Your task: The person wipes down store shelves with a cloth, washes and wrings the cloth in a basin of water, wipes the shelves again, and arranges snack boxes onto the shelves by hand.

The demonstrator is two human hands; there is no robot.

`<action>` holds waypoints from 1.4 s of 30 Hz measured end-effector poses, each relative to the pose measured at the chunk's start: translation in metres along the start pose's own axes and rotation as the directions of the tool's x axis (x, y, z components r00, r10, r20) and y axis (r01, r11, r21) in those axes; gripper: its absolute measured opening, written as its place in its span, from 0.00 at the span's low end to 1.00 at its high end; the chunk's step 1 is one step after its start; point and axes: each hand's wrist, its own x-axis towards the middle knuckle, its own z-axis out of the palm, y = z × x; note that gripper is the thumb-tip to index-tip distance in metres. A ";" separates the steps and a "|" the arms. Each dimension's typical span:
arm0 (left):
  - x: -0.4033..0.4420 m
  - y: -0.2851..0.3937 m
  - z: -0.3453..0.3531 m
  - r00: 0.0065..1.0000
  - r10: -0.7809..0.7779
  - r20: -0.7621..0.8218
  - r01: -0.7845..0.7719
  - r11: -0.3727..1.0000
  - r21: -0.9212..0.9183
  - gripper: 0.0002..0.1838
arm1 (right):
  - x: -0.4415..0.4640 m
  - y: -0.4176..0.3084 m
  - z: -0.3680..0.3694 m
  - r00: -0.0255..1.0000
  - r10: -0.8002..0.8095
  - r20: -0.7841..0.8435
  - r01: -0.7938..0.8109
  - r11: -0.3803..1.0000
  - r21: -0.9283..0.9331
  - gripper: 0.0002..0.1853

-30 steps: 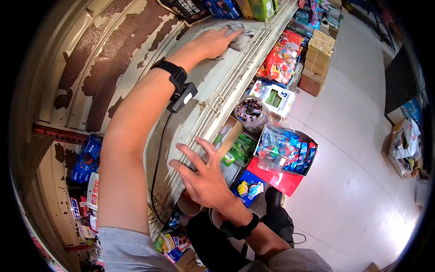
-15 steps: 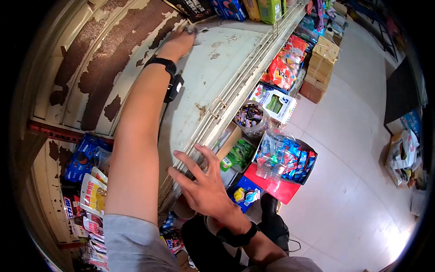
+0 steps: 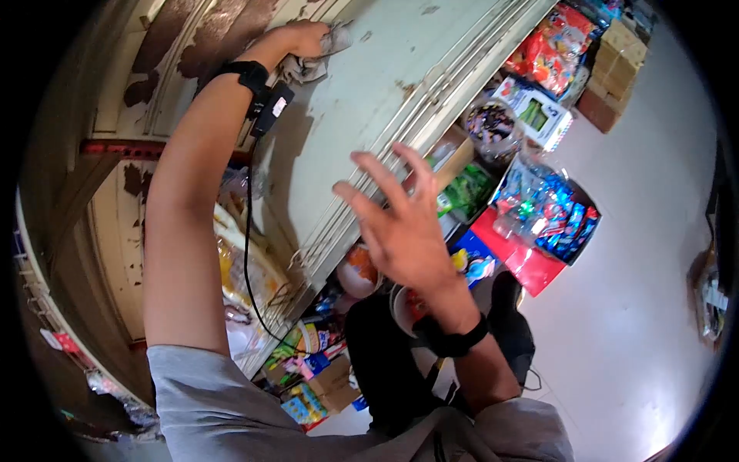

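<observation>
Cloth held at the back of the shelf by the left hand

A grey cloth is held bunched under the left hand on the pale shelf, near the peeling wall. The hand is closed over it, and folds of the cloth can be seen on both sides of the knuckles; how firmly it is gripped cannot be told, since the fingertips are hidden. The left arm is stretched out across the back of the shelf, and a black band is worn on its wrist, with a small device and a cable hanging below.

The right hand is held open with its fingers spread, and nothing is gripped by it. It is placed by the wire rail along the shelf's front edge; whether the rail is touched cannot be told. The cloth is set well apart from this hand, beyond its fingertips and deeper in on the shelf.

Below the rail, a tub, a white box and a box of blue packets are lined up near the floor, to the right of the right hand
</observation>
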 end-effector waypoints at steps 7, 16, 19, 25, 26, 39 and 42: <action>-0.069 -0.028 0.046 0.956 0.005 0.294 -0.021 0.999 0.050 0.29 | -0.002 -0.006 -0.001 1.000 0.007 -0.006 -0.007 0.999 -0.048 0.23; -0.126 -0.023 0.065 0.741 -0.271 0.614 0.259 0.959 0.112 0.32 | -0.004 -0.006 0.000 0.999 -0.016 -0.045 0.014 0.998 -0.055 0.23; -0.129 -0.020 0.065 0.667 -0.313 0.676 0.295 0.944 0.146 0.33 | -0.004 -0.006 0.000 0.999 -0.012 -0.043 0.009 0.999 -0.052 0.23; -0.131 -0.014 0.067 0.543 -0.551 0.634 0.616 0.774 0.145 0.32 | -0.003 -0.007 -0.005 0.999 -0.007 -0.036 0.006 0.999 -0.039 0.23; -0.137 -0.006 0.055 0.564 -0.599 0.568 0.667 0.736 0.114 0.30 | -0.003 -0.007 -0.006 1.000 -0.004 -0.027 0.003 0.999 -0.032 0.23; -0.123 -0.022 0.057 0.646 -0.323 0.692 0.483 0.874 -0.043 0.33 | -0.002 -0.008 0.000 0.996 -0.005 -0.091 0.004 1.000 -0.008 0.21; -0.115 0.001 0.027 0.675 -0.064 0.735 0.399 0.869 -0.291 0.31 | -0.003 -0.008 0.000 0.995 -0.020 -0.098 0.017 0.999 -0.030 0.21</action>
